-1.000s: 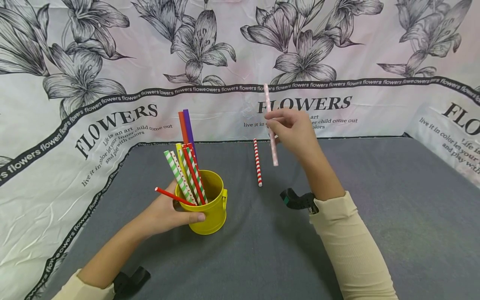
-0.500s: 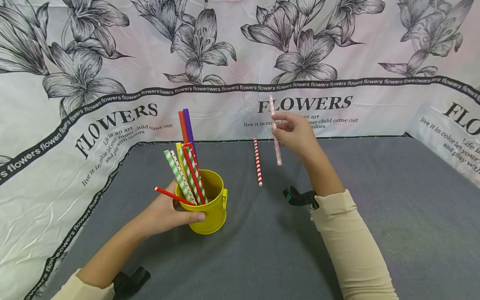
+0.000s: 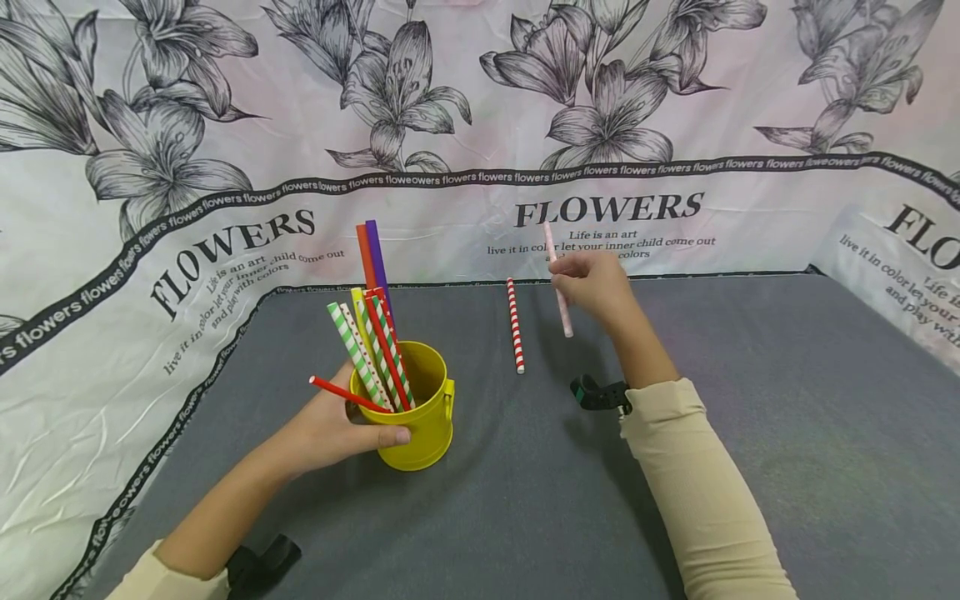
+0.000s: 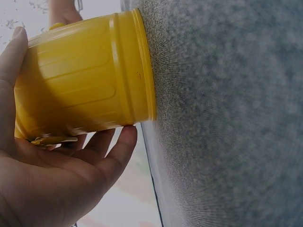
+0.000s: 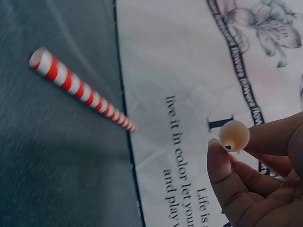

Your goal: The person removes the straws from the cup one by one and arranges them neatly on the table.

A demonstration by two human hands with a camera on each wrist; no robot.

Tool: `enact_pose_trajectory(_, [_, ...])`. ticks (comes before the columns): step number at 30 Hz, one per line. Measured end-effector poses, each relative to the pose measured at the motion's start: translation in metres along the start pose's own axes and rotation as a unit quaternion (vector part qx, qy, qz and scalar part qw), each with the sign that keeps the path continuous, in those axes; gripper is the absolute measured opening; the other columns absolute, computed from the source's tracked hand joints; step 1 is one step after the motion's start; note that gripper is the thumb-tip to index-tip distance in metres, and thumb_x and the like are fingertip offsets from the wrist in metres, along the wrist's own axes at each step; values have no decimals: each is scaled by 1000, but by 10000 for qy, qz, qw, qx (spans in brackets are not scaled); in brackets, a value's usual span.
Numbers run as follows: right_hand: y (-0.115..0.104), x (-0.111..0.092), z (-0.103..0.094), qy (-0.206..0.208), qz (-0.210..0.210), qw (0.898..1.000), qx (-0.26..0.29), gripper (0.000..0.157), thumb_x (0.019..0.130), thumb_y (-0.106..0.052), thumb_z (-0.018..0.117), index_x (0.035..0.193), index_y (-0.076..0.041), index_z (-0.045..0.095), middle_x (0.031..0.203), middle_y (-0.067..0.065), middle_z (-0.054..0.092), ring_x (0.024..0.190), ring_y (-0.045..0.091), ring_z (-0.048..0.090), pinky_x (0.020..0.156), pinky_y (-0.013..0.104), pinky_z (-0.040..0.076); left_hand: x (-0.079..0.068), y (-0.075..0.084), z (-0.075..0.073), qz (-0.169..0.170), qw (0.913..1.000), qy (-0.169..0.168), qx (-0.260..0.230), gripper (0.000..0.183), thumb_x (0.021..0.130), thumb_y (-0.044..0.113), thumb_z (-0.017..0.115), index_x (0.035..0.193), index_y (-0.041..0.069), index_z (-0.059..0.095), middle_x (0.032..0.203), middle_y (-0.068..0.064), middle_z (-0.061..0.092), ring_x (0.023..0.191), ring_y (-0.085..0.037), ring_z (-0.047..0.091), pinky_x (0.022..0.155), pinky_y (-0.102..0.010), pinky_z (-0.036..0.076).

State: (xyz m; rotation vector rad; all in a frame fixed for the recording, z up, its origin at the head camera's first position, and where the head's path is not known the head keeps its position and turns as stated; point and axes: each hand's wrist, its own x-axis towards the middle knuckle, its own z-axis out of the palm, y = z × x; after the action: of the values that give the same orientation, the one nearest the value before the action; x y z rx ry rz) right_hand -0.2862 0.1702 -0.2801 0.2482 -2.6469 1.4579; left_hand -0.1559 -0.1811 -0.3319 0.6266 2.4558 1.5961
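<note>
My left hand grips the side of a yellow bucket, thumb across its front and fingers behind. In the left wrist view the bucket stands on the grey table. Several paper straws in green, red, yellow, orange and purple lean inside it. One red straw sticks out over the rim to the left. My right hand pinches a pale pink straw between thumb and fingers, near the table's back. The right wrist view looks at this straw's open end.
A red-and-white striped straw lies on the grey table, left of the right hand. Behind the table hangs a white cloth with flower prints and lettering.
My right hand has lowered and shifted slightly right with the pink straw, bringing it closer to the table. My left hand and the bucket have stayed in place.
</note>
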Motion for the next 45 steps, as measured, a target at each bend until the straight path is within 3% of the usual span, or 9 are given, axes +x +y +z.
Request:
enact_pose_trajectory(6, [11, 4, 5, -258, 218, 9987, -379, 27, 95, -5, 61, 121, 3, 66, 120, 22, 67, 103, 32, 65, 90, 44, 50, 0, -2, 0, 148, 9999, -34, -60, 84, 81, 22, 86, 146, 13, 35, 138, -8, 53, 117, -27, 55, 98, -45, 48])
enact_pose_trajectory(19, [35, 7, 19, -306, 223, 9938, -1047, 28, 93, -8, 65, 119, 2, 68, 117, 21, 69, 106, 36, 64, 91, 48, 49, 0, -2, 0, 207, 9997, -64, -114, 84, 80, 21, 87, 147, 14, 35, 137, -6, 54, 117, -26, 57, 97, -44, 49])
enact_pose_trajectory(30, [44, 6, 33, -177, 125, 9902, -1379, 11, 93, -8, 69, 100, 0, 70, 98, 15, 71, 86, 29, 64, 77, 45, 51, 0, -1, 0, 193, 9998, -39, -52, 84, 80, 22, 87, 146, 13, 36, 137, -5, 53, 117, -26, 56, 97, -44, 48])
enact_pose_trajectory(45, [51, 8, 36, -54, 270, 9874, -1558, 14, 92, -9, 69, 101, 1, 70, 102, 17, 71, 90, 31, 64, 79, 45, 51, 0, -2, 0, 128, 9999, -4, -13, 85, 80, 23, 87, 146, 13, 36, 136, -5, 54, 116, -25, 56, 98, -44, 48])
